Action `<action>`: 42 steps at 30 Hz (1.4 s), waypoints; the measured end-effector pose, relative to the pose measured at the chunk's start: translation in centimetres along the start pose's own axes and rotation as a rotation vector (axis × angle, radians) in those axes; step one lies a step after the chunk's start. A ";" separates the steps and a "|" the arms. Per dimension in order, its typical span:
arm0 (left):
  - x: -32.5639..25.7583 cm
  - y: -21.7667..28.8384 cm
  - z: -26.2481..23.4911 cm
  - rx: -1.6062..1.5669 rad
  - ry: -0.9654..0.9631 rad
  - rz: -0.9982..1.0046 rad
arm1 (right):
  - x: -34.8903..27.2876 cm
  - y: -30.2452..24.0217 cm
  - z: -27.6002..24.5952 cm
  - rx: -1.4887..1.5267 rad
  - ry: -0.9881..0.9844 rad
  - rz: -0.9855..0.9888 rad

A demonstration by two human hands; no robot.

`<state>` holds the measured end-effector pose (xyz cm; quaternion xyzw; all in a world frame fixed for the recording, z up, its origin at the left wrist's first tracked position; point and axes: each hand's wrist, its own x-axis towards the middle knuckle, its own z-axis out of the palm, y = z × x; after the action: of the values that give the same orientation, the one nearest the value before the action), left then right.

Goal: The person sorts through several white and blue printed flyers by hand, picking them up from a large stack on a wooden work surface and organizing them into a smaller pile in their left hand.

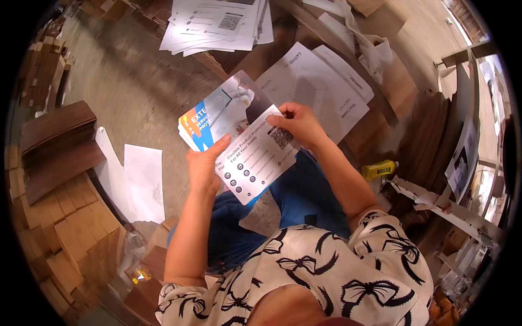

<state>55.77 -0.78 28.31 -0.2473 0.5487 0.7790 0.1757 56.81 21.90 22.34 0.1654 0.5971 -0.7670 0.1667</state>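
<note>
Step in hand: collating printed sheets into a hand-held stack; the white leaflet lies on top of the stack of glossy cards, apparently being squared to it.
Left hand: closed around the near edge of the stack, thumb across the top of the white leaflet, fingers hidden beneath; it carries the weight.
Right hand: fingers pinched together on the far right corner of the white leaflet, just above its square code pattern.
White leaflet: between the two hands, tilted, its lower corner hanging over the blue trousers.
Glossy cards: fanned slightly beyond the left hand's fingertips, blue and orange edges showing under the leaflet.
Ahead of the right hand: white printed envelopes spread on brown cardboard, close by.
Further ahead of both hands: a loose pile of leaflets of the same kind, well apart.
Right of the right forearm: a yellow bottle lying on its side.
Left of the left hand: blank white sheets on the floor, then stacked cardboard pieces.
Next move calls for, as I judge it: sliding the leaflet flush with the cards while the left thumb holds its pressure, so the fanned cards do not slip apart.
</note>
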 end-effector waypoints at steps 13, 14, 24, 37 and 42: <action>-0.2 0.1 -0.7 -0.001 0.075 0.089 | -0.7 1.5 -3.5 -0.236 0.338 -0.190; -0.1 0.3 -0.8 0.013 0.105 0.121 | -0.1 2.0 -5.9 -0.146 0.366 -0.166; -0.2 2.6 -0.8 0.034 0.198 0.198 | 2.0 1.2 -14.2 -1.574 0.595 -0.574; -0.3 1.9 -1.0 0.042 0.161 0.165 | 1.7 2.7 -13.2 -1.575 0.593 -0.617; -0.4 1.7 -0.8 0.003 0.136 0.160 | 1.2 2.4 -13.1 -1.461 0.604 -0.589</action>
<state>55.31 -2.09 29.68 -0.2546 0.5785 0.7712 0.0755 57.59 34.04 16.69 0.0515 0.9808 -0.1230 -0.1420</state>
